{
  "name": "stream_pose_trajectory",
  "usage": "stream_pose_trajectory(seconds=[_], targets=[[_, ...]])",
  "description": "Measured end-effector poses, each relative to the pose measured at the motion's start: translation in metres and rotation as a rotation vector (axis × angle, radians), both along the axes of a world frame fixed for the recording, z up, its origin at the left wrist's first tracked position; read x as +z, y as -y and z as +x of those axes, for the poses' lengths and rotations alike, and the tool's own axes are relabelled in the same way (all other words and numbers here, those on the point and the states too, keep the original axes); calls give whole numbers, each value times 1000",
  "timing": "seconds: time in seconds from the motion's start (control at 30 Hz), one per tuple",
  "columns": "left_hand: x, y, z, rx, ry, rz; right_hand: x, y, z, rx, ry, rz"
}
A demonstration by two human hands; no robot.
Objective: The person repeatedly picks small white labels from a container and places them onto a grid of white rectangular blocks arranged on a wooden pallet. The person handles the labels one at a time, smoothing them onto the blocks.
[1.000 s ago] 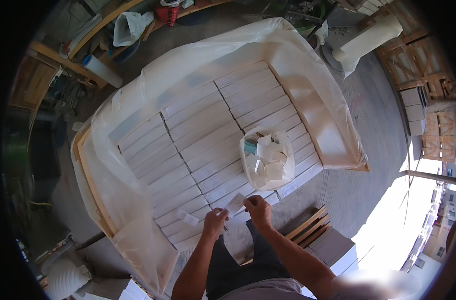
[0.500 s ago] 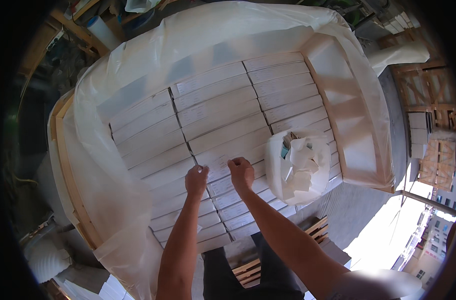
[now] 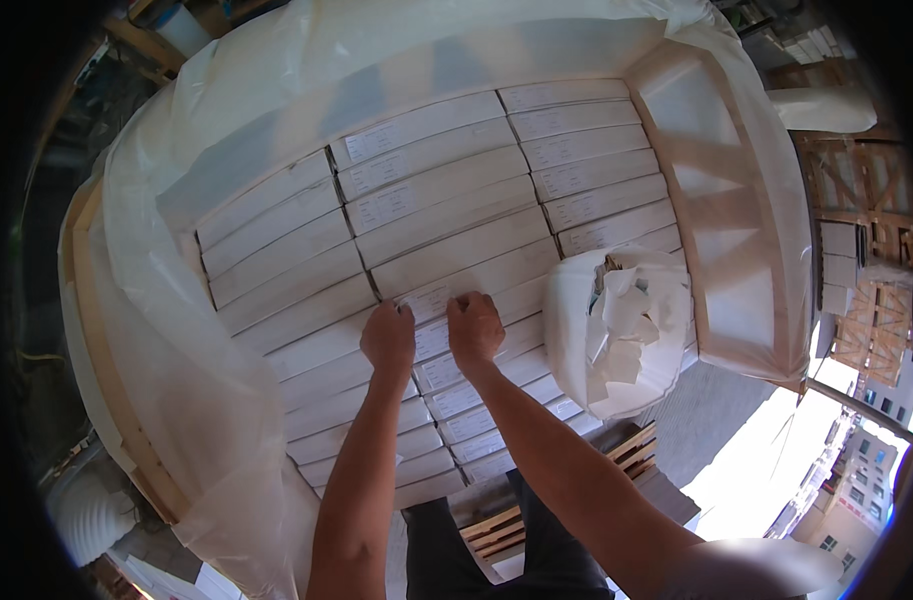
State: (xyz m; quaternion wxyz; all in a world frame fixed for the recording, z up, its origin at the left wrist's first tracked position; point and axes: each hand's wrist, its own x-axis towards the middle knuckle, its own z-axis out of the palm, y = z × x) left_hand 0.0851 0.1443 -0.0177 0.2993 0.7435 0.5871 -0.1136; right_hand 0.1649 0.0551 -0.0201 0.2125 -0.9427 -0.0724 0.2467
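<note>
A wooden crate lined with clear plastic sheet (image 3: 166, 330) holds rows of long white boxes (image 3: 426, 200) with paper labels. My left hand (image 3: 388, 338) and my right hand (image 3: 474, 326) rest side by side on one box in the middle column, fingertips pressing on its white label (image 3: 431, 298). Both hands lie knuckles up, fingers curled down onto the box top. A white plastic bag (image 3: 616, 335) full of torn paper scraps sits on the boxes just right of my right hand.
The crate's plastic-covered wooden side (image 3: 731, 250) rises at the right. A wooden pallet (image 3: 536, 500) lies on the grey floor near my legs. A white roll (image 3: 821, 108) and stacked wooden frames (image 3: 866, 260) stand at the far right.
The view has moved closer over the crate. My hands have reached further up the middle column of boxes and now press on a label; the paper strip held earlier is gone.
</note>
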Motion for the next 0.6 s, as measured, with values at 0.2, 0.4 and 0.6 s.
stream_pose_trajectory(seconds=[0.2, 0.4, 0.6], targets=[[7, 4, 6, 25, -182, 4, 1, -1, 3, 92, 0, -48], [4, -11, -18, 7, -192, -41, 11, -1, 16, 86, -11, -120], [11, 4, -15, -113, -193, 5, 0, -8, 33, 98, -481, 404]])
